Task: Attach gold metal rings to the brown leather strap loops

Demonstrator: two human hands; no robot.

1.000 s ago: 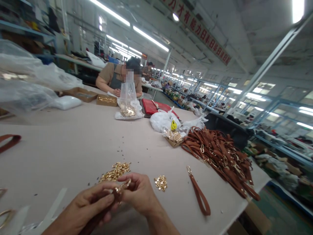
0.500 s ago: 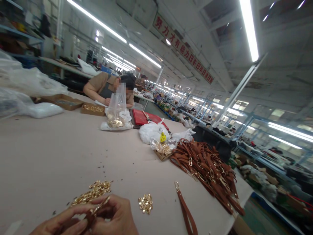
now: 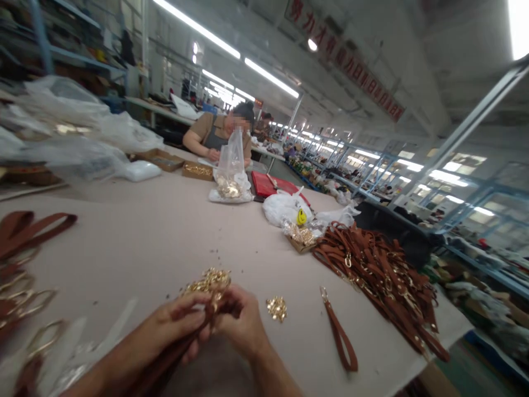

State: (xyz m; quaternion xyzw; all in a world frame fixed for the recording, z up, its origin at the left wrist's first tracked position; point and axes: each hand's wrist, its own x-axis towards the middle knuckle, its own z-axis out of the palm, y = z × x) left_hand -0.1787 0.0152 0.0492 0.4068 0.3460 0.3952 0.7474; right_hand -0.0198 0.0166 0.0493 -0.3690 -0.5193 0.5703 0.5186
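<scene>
Brown strap [image 3: 182, 344] pinched low over the table [image 3: 136, 237] between left hand [image 3: 165, 336] and right hand [image 3: 243, 325], both closed on its gold-clasp end; loose clasps [image 3: 209, 281] heaped just beyond, within easy reach; finished straps [image 3: 380, 275] piled clear to the right.

Large factory hall. Long fluorescent tube lights [image 3: 194, 25] run in rows along a grey ceiling. Red banner [image 3: 351, 60] with characters hangs high, blurred. Pale beige surface [image 3: 136, 237] spans the foreground. Shelving [image 3: 61, 44] stands at far left. Blue-framed workstations [image 3: 417, 171] recede at right. Greenish floor [image 3: 487, 369] shows lower right.
</scene>
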